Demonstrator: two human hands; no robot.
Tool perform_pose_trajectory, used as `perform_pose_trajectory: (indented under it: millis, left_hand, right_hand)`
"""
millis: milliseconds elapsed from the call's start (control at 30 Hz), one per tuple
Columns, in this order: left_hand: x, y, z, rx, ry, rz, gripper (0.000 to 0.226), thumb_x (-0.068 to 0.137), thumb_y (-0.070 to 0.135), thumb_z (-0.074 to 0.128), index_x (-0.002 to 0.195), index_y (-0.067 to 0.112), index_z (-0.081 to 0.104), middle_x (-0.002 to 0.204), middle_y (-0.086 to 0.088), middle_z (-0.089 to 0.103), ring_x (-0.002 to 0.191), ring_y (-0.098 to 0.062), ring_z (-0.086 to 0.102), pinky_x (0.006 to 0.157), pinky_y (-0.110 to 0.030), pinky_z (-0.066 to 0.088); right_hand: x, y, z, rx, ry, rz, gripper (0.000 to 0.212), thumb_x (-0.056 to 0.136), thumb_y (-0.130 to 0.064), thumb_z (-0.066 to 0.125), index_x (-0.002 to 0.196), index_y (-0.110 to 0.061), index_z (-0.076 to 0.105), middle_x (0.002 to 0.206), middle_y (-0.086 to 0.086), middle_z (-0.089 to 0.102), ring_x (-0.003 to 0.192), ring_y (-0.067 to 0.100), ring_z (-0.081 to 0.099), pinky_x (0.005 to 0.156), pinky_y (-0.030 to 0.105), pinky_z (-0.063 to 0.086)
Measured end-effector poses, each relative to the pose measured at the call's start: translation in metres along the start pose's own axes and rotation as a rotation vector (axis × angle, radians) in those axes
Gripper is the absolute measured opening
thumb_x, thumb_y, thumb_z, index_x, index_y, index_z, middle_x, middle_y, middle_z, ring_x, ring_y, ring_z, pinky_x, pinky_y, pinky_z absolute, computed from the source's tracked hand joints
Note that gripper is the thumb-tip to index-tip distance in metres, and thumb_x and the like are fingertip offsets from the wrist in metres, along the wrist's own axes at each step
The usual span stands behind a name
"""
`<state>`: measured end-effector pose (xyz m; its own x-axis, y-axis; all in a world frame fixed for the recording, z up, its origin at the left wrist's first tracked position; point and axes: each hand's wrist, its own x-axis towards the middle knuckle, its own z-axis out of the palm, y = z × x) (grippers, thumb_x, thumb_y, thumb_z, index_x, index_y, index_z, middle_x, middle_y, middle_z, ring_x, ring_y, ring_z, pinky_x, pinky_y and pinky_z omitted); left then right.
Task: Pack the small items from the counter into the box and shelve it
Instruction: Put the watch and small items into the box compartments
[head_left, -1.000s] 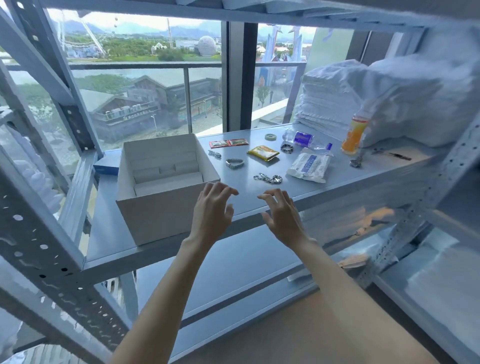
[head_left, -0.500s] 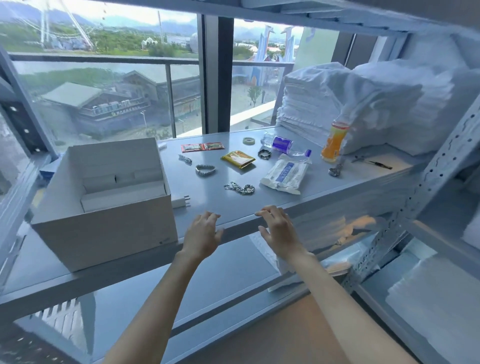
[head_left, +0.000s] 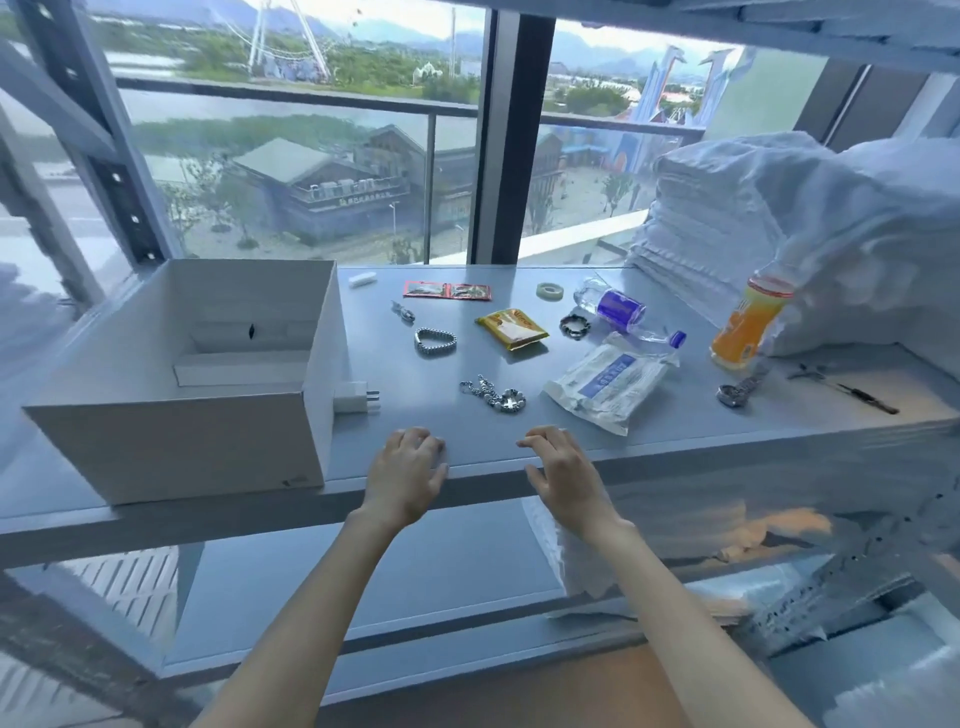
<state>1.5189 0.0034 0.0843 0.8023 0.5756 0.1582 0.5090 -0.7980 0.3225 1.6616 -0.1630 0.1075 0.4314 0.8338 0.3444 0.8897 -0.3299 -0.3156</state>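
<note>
Left hand (head_left: 408, 470) and right hand (head_left: 563, 473) hovering at the near edge of the surface (head_left: 675, 431), each grip loosely curled, holding nothing, white box (head_left: 171, 447) sitting open at left, small items (head_left: 493, 396) lying scattered to its right.

Far beyond the right hand's fingers (head_left: 540, 441), up and to their right, a stack of folded white towels (head_left: 727, 218) is set by the window, and a bulging white bundle (head_left: 872, 234) is leaned just beside it. Straight ahead of those fingers, a dark window post (head_left: 511, 156) is seen, with a balcony rail (head_left: 311, 96) and a pitched-roof building (head_left: 322, 182) behind the glass. Well up and left of the left hand's fingers (head_left: 415, 440), a perforated steel upright (head_left: 109, 135) is fixed. Below both sets of fingers a lower shelf (head_left: 363, 582) is laid, on which white cloth (head_left: 587, 571) is piled.
</note>
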Motion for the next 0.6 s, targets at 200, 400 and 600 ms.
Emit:
perform_pose_trajectory:
  millis: [200,400,600]
  left_hand:
    - [0.024,-0.001,0.002,0.01,0.016,0.011,0.035,0.091,0.033,0.048,0.124,0.022,0.051,0.134,0.001,0.044,0.125,-0.022,0.033,0.1,-0.032,0.031]
    - [0.052,-0.011,0.003,-0.054,0.065,0.063,0.029,0.09,0.026,0.052,0.117,0.02,0.058,0.125,-0.002,0.051,0.119,-0.024,0.04,0.098,-0.035,0.034]
    - [0.075,-0.023,0.006,-0.098,0.103,0.128,0.022,0.087,0.021,0.055,0.108,0.018,0.062,0.113,-0.003,0.056,0.11,-0.024,0.046,0.092,-0.036,0.037]
  right_hand:
    - [0.03,0.014,0.011,0.024,-0.054,0.001,0.034,0.089,-0.004,0.052,0.123,-0.005,0.055,0.126,0.005,0.052,0.119,0.022,0.044,0.096,0.027,0.038]
    - [0.065,0.024,0.021,0.007,-0.12,0.046,0.04,0.089,-0.003,0.051,0.129,-0.005,0.051,0.135,0.008,0.047,0.125,0.024,0.041,0.106,0.023,0.027]
    - [0.092,0.035,0.031,0.004,-0.112,0.107,0.037,0.089,-0.011,0.055,0.126,-0.011,0.055,0.138,0.005,0.044,0.126,0.023,0.038,0.105,0.026,0.028]
